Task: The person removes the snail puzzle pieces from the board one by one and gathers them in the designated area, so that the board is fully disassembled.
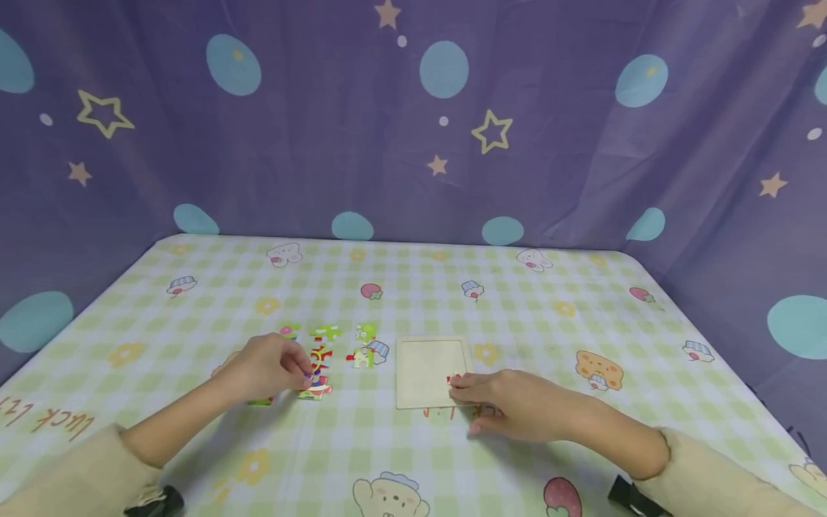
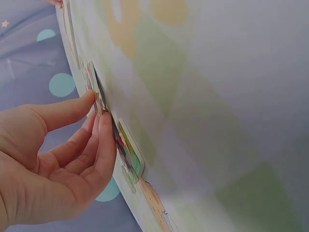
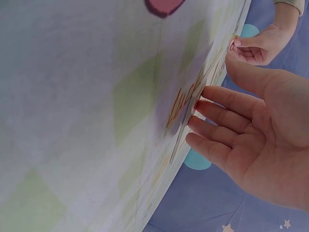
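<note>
At the left, my left hand (image 1: 271, 366) pinches a jigsaw puzzle piece between thumb and fingertips; in the left wrist view the piece (image 2: 96, 89) is seen edge-on, tilted off the table. Just beside that hand lie colourful puzzle pieces (image 1: 315, 388). My right hand (image 1: 517, 402) rests its fairly straight fingers on the lower right corner of a pale square puzzle board (image 1: 426, 366) with a raised rim. A small red piece (image 1: 452, 379) peeks out from under those fingertips, mostly hidden by them. In the right wrist view the fingers (image 3: 227, 116) press against the thin board (image 3: 177, 140).
Between the left hand and the board lie a piece with a green face (image 1: 365, 332) and a red-and-green piece (image 1: 360, 357). Another green piece (image 1: 326, 332) lies farther back. The table wears a checked cloth (image 1: 413, 445) with printed cartoons; a purple curtain (image 1: 362, 158) hangs behind.
</note>
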`<control>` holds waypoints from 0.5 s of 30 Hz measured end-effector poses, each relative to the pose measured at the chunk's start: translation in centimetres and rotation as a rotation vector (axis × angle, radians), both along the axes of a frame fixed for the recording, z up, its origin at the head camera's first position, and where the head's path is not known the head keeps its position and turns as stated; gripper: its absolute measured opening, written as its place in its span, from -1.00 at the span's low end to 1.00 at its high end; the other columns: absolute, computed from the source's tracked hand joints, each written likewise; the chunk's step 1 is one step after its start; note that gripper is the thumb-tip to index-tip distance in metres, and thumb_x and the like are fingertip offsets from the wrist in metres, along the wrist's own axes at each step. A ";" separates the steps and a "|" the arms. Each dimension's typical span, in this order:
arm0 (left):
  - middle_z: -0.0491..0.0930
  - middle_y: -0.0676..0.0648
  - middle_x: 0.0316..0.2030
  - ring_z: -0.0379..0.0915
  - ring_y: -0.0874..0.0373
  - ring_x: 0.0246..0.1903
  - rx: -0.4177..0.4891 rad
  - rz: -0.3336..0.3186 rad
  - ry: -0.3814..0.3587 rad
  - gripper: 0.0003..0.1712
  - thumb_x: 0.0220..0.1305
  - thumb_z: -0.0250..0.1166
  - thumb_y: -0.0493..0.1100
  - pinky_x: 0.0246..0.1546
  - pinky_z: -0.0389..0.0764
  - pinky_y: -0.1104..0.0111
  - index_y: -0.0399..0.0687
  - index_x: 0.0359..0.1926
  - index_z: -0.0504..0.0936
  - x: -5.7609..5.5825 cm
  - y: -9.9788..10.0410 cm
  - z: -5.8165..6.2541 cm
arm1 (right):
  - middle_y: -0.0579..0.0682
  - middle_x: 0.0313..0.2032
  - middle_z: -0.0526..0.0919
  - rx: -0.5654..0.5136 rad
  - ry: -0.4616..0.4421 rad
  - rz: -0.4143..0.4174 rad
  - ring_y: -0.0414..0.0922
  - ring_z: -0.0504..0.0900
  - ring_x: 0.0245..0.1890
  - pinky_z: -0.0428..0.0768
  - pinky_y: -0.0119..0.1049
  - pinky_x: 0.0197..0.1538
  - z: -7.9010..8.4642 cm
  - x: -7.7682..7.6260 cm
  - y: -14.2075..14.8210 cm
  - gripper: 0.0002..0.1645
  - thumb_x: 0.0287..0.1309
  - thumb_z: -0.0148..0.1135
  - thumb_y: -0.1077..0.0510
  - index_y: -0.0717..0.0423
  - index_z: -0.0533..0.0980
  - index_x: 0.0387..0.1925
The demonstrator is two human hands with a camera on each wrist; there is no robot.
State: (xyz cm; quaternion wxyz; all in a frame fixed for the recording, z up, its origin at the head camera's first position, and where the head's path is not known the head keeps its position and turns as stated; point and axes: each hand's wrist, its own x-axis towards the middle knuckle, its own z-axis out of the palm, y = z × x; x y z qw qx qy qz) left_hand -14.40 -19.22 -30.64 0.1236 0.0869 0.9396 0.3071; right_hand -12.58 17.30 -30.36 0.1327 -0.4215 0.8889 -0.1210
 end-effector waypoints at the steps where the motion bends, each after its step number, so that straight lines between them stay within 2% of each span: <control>1: 0.63 0.05 -0.57 0.44 0.22 -0.62 0.000 0.003 -0.006 -0.90 0.02 0.44 -0.21 -0.53 0.44 0.34 -0.07 -0.42 0.66 0.0 0.0 0.0 | -0.01 0.33 0.41 -0.001 0.000 -0.001 -0.05 0.44 0.32 0.58 -0.22 0.15 0.0 0.0 0.0 -0.38 0.23 0.21 -0.03 0.07 0.41 0.28; 5: 0.61 0.04 -0.58 0.39 0.23 -0.69 -0.004 0.009 -0.029 -0.89 0.03 0.44 -0.22 -0.61 0.42 0.35 -0.07 -0.42 0.64 0.1 0.0 0.1 | -0.02 0.33 0.41 -0.001 0.002 -0.004 -0.06 0.43 0.32 0.56 -0.19 0.17 -0.1 0.0 0.0 -0.38 0.23 0.20 -0.04 0.07 0.41 0.28; 12: 0.60 0.05 -0.58 0.40 0.21 -0.66 -0.059 0.030 -0.036 -0.86 -0.01 0.46 -0.18 -0.58 0.40 0.34 -0.03 -0.45 0.64 0.1 0.1 0.3 | -0.02 0.33 0.41 -0.010 0.003 0.002 -0.07 0.43 0.33 0.54 -0.16 0.20 0.1 0.1 0.0 -0.39 0.23 0.22 -0.01 0.08 0.41 0.27; 15: 0.59 0.03 -0.55 0.41 0.20 -0.62 -0.062 0.017 -0.023 -0.86 0.00 0.46 -0.19 -0.55 0.41 0.34 -0.06 -0.44 0.63 0.1 0.1 0.4 | -0.03 0.33 0.41 -0.005 0.004 0.001 -0.07 0.43 0.33 0.54 -0.16 0.20 0.1 0.1 -0.1 -0.40 0.23 0.21 -0.02 0.08 0.41 0.27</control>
